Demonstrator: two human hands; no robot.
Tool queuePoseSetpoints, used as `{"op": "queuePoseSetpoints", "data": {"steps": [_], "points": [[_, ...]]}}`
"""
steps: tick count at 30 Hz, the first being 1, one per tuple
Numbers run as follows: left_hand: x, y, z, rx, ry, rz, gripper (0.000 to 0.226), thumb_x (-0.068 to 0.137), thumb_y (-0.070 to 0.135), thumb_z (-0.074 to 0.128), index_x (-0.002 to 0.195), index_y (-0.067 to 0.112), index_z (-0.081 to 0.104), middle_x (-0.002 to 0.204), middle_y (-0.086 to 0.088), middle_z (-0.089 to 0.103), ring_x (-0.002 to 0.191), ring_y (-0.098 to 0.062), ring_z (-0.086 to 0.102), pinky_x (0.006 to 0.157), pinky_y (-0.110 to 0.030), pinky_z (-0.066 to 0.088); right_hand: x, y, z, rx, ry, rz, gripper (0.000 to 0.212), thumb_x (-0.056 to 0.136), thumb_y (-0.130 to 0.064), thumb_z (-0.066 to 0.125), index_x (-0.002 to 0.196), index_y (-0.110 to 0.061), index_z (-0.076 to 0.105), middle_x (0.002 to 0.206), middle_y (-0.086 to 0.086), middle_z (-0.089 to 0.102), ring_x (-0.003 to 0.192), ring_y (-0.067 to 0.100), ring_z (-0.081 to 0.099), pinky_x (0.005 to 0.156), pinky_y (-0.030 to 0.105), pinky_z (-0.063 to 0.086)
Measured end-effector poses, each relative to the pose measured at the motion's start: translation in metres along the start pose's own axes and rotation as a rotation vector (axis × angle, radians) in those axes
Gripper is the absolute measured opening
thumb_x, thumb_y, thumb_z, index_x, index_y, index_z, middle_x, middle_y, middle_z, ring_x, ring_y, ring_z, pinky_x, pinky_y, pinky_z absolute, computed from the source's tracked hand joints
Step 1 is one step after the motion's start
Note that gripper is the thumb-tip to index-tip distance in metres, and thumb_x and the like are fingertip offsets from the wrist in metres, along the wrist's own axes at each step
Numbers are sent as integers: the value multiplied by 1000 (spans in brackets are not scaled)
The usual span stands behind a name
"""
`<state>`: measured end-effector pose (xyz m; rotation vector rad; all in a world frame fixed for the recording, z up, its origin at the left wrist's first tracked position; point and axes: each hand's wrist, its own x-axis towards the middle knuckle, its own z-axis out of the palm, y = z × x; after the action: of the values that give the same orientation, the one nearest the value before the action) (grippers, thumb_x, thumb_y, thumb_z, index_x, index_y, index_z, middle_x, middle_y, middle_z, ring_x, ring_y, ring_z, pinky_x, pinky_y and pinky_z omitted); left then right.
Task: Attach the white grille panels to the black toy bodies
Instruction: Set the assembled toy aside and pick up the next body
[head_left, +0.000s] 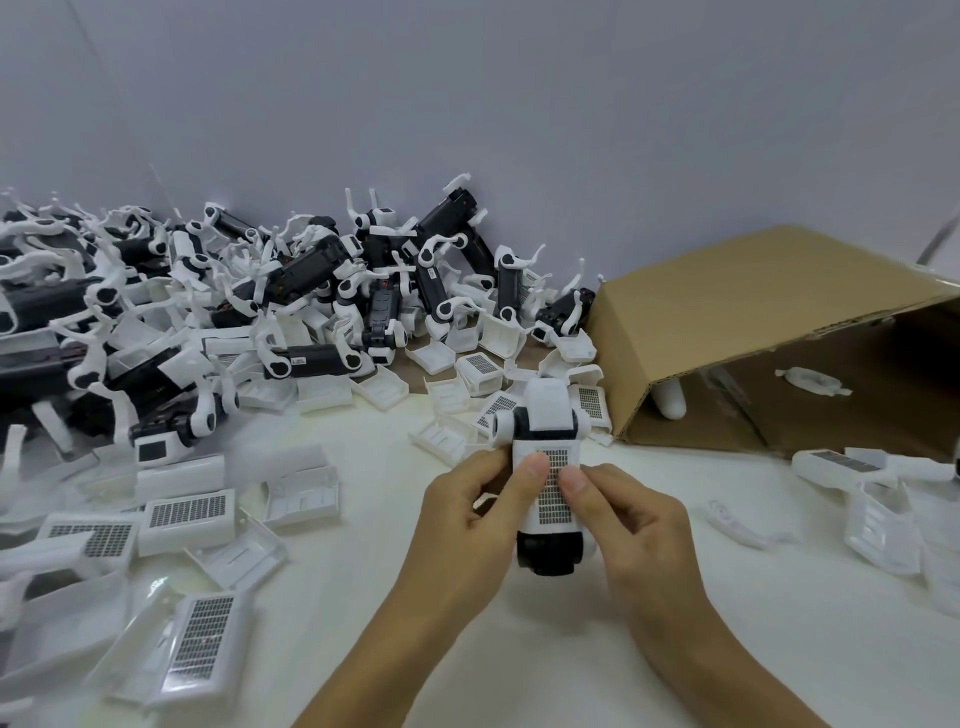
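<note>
A black toy body (550, 553) with white leg joints is held above the table between both hands. A white grille panel (553, 512) lies on its top side. My left hand (467, 525) grips the body's left side, its thumb pressing on the panel. My right hand (634, 525) grips the right side, and its thumb also presses on the grille. The body's lower black end shows below the panel; its sides are hidden by my fingers.
A heap of black toy bodies (291, 280) with white legs fills the back left. Loose white grille panels (187, 512) are scattered over the white table (415, 623) at left and centre. A tipped cardboard box (727, 322) lies at right, with more white parts (878, 519) beside it.
</note>
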<state>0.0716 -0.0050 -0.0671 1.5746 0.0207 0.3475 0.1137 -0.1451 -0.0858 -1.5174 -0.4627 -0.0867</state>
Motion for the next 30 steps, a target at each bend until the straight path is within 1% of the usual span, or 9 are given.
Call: {"op": "queuePoseSetpoints", "data": {"steps": [4,7,10,18,20,22,24,27,30], "points": [[0,-2,0,40,-14,-32,40,86,51,53,98,22,77,91,3,77,88,-9,72,73,-21,56,-3,-4,-2,75,-86,94,25,89,-31,69,110,-20,78,101,5,77,99,20,73,83,26,58],[2,-8,-5,333,25,39,54,90,68,42,71,25,68,72,6,68,66,-6,61,60,-18,44,-9,-9,0,-82,-97,68,34,86,-27,79,119,-31,71,107,-5,75,101,15,72,85,34,61],[-1,-16,-4,446,43,76,79,88,77,34,74,7,67,72,-5,67,72,-20,61,70,-35,48,-13,-23,-13,-420,63,-195,61,80,-11,84,122,-46,56,111,-29,67,104,-2,65,85,10,50],[9,-27,-7,106,101,5,38,83,51,52,77,22,76,75,20,73,72,5,68,63,-6,46,-32,-100,-160,-1268,159,-882,12,87,-13,72,95,-11,63,119,15,58,104,32,62,89,29,49],[12,-27,-4,100,96,-4,34,87,44,56,73,19,75,70,17,73,69,-2,70,62,2,42,-18,-129,-206,-1401,347,-774,14,89,-15,75,91,-2,69,119,20,55,104,38,60,94,26,46],[15,-30,-3,121,114,-27,30,92,33,62,71,17,75,67,15,73,74,-11,71,62,4,40,5,-161,-236,-1487,526,-252,37,89,-34,77,110,-3,72,134,23,49,125,44,48,108,36,37],[16,-33,-3,125,111,-45,27,94,24,65,71,15,74,65,15,72,73,-10,71,62,5,39,19,-174,-250,-1560,474,307,68,81,-55,75,137,-18,61,152,18,38,144,37,28,118,46,23],[17,-32,-4,127,82,-28,26,94,18,66,70,14,74,64,12,73,62,2,67,63,4,40,19,-156,-235,-1548,200,313,59,83,-60,68,131,-28,64,150,1,49,140,20,39,116,41,29],[17,-32,1,131,78,-4,29,94,15,67,66,13,72,67,7,73,61,2,66,63,-3,45,22,-126,-191,-1375,32,185,36,82,-54,71,110,-31,72,120,-16,67,104,-7,59,96,19,47]]}}
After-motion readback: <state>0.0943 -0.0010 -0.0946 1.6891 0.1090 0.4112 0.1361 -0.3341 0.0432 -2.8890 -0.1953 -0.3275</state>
